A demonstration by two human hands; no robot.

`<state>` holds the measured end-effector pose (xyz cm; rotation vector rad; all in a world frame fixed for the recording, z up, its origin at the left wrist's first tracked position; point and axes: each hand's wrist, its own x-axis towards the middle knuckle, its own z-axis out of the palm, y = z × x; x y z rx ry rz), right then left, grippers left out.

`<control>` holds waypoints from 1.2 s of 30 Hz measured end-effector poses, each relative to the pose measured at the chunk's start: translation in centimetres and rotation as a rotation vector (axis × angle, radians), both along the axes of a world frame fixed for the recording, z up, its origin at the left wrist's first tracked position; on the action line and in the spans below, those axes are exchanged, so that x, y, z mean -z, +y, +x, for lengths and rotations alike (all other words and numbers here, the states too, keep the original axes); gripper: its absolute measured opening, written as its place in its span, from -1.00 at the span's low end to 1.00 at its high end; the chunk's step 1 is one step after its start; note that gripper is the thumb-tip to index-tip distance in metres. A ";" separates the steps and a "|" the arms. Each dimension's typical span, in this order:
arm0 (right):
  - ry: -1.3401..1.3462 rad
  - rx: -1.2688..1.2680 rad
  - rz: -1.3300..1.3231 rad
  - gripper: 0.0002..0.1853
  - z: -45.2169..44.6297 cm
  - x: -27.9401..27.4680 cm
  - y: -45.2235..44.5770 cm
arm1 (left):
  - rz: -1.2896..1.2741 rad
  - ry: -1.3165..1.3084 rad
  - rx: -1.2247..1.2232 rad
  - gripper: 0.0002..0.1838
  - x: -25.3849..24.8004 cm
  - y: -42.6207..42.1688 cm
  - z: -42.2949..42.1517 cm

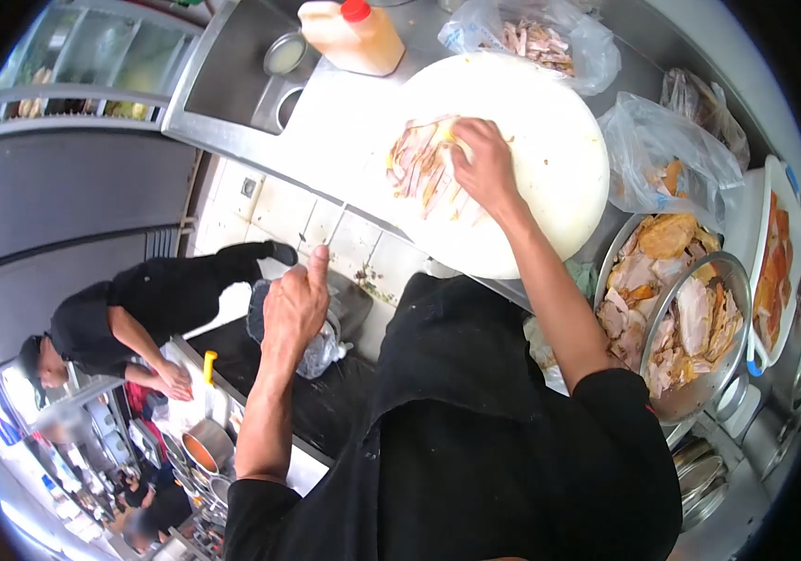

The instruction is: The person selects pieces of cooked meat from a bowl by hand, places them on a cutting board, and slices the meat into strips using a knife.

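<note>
On the round white cutting board [559, 178], my right hand [484, 164] bends over a row of sliced meat [414, 168]. Its fingers and thumb close on the slices at their right side, where a small yellow bit shows by the fingertips. My left hand [295, 304] is held in the air to the left of my apron, off the board. Its back faces me and the fingers are curled, with one digit pointing up. Whether anything is inside that fist is hidden. Below it lies a clear plastic bag [321, 353] over a dark bin.
A jug with a red cap [353, 33] stands behind the board. Plastic bags of meat [550, 47] lie at the back. To the right are a metal bowl of meat pieces [653, 271] and a white tray [774, 252]. A co-worker [129, 309] bends over another counter at left.
</note>
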<state>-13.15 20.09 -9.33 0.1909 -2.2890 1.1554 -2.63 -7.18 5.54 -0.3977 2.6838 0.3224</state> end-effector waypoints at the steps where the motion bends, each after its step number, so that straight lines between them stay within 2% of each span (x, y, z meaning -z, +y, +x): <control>1: 0.029 -0.047 0.048 -0.81 -2.1 0.5 -0.4 | -0.024 0.035 0.012 -0.13 1.0 -1.2 0.0; 3: 0.078 -0.136 0.149 -0.79 -5.4 2.1 -0.7 | -0.053 0.088 0.024 -0.13 2.0 -2.2 0.3; 6: -0.328 -0.162 0.245 -0.78 -6.4 0.6 0.6 | -0.054 0.011 0.009 -0.14 2.5 -1.8 1.7; 7: -0.429 -0.107 0.227 -0.78 -5.9 0.1 1.4 | -0.093 0.013 0.042 -0.16 3.0 -1.7 2.4; 10: -0.611 0.174 0.257 -0.81 -1.9 0.0 4.7 | 0.003 -0.061 0.062 -0.18 3.1 -1.0 3.8; 11: -0.595 0.282 0.246 -0.82 0.7 -0.7 5.1 | 0.045 -0.086 0.064 -0.18 3.0 -0.6 4.1; 13: -0.696 0.337 0.251 -0.79 5.6 -2.3 4.9 | 0.124 -0.132 0.081 -0.18 2.7 0.0 4.2; 16: -0.525 0.431 0.178 -0.66 10.2 0.0 2.9 | 0.311 -0.282 0.071 -0.17 3.2 -1.3 3.4; 18: -0.412 0.554 0.140 -0.58 11.1 0.7 0.4 | 0.554 -0.515 -0.217 -0.13 2.5 -2.4 2.3; 19: -0.481 0.604 0.152 -0.38 11.0 1.1 -0.9 | 0.612 -0.552 -0.268 -0.16 2.9 -3.5 1.9; 22: -0.489 0.652 0.214 -0.22 9.6 1.2 -4.9 | 0.727 -0.703 -0.323 -0.17 4.5 -6.2 0.9; 25: -0.476 0.675 0.167 -0.16 7.1 0.5 -7.1 | 0.807 -0.812 -0.308 -0.18 5.7 -6.5 1.3; 26: -0.448 0.651 0.184 -0.16 6.4 0.5 -7.4 | 0.796 -0.863 -0.290 -0.18 6.5 -6.3 1.6; 32: -0.216 0.553 0.064 -0.68 2.6 2.8 -8.7 | 0.927 -0.874 -0.296 -0.19 8.1 -3.6 1.0; 34: -0.134 0.524 0.021 -0.77 2.4 3.1 -8.9 | 0.973 -0.886 -0.290 -0.20 8.5 -3.5 1.3; 36: -0.136 0.529 -0.054 -0.76 2.4 2.9 -8.5 | 0.994 -0.916 -0.300 -0.17 7.9 -3.3 1.1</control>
